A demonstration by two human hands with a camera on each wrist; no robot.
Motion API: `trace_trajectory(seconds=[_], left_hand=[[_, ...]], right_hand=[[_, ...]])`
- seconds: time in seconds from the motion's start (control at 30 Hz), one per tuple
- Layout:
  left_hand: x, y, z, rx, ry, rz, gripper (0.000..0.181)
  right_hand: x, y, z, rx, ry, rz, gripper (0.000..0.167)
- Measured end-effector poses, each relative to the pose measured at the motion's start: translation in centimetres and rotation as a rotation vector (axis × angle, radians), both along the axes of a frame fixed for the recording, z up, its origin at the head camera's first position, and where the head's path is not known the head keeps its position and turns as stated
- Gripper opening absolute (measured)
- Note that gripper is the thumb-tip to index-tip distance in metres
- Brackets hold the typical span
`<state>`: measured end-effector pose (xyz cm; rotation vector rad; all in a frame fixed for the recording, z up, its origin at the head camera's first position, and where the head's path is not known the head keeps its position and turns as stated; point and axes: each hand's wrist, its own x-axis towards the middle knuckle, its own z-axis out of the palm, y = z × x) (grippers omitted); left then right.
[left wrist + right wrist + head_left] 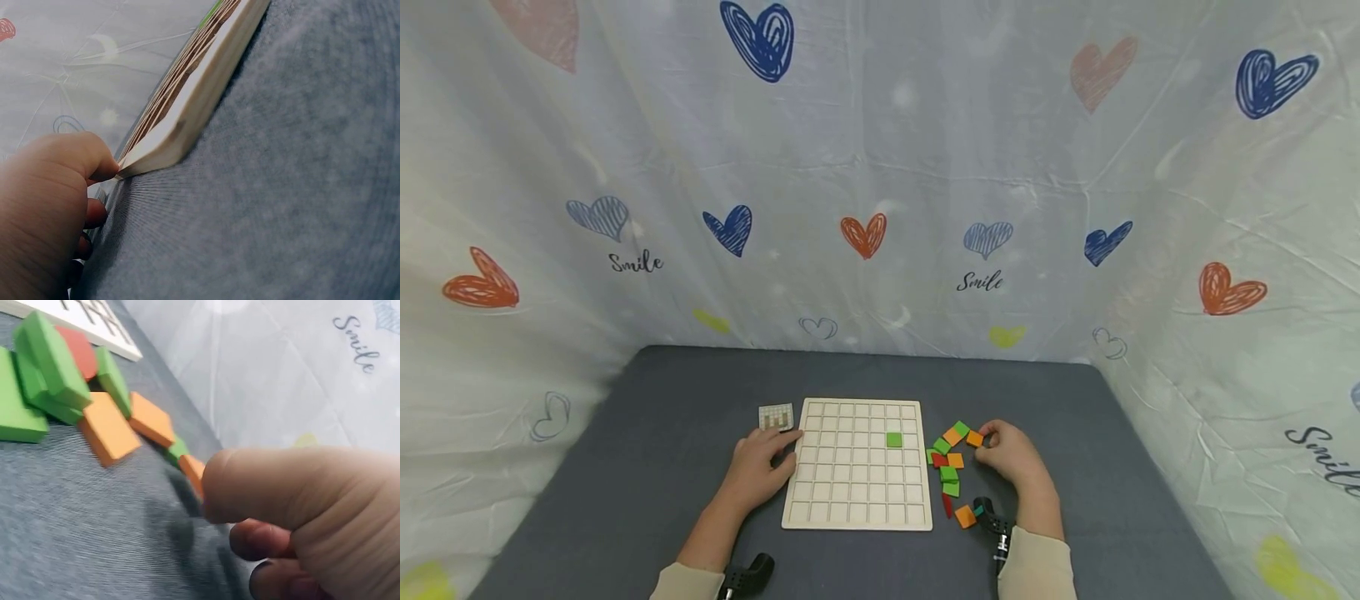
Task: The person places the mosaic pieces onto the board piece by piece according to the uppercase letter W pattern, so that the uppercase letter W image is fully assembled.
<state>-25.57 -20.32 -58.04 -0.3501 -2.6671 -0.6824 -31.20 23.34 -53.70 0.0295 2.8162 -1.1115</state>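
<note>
A pale wooden grid board [857, 521] lies on the table with one green square tile [894, 440] in its upper right part. My left hand [760, 471] rests at its left edge, the index fingertip and thumb touching the rim. In the left wrist view, the thumb [103, 164] meets the board's corner [147, 159]. Right of the board, my right hand [1015, 454] pinches an orange tile [974, 438] at the far end of a loose cluster. In the right wrist view, the thumb [250, 484] hides part of that tile [192, 472].
A small patterned card [775, 416] lies beyond the left hand. Several green tiles [949, 474], orange tiles [955, 460] and red pieces [947, 505] lie beside the board. Another orange tile [966, 517] sits near the right wrist's black camera mount [988, 512]. A heart-printed curtain [910, 317] surrounds the grey table.
</note>
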Motion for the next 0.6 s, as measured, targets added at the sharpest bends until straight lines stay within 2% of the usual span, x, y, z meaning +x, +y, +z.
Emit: trace_trajectory(seconds=[0.17,0.33,0.6], left_hand=[[0.0,0.1,0.0,0.004,0.01,0.008,0.034],[0.1,0.1,0.1,0.012,0.024,0.014,0.033],[-0.1,0.1,0.0,0.003,-0.032,0.021,0.034]], right_hand=[[0.1,0.5,1.1,0.0,0.054,-0.009,0.035],[0.6,0.6,2.8,-0.065,0.091,0.009,0.031],[1.3,-0.1,5.0,-0.144,0.133,0.048,0.033]])
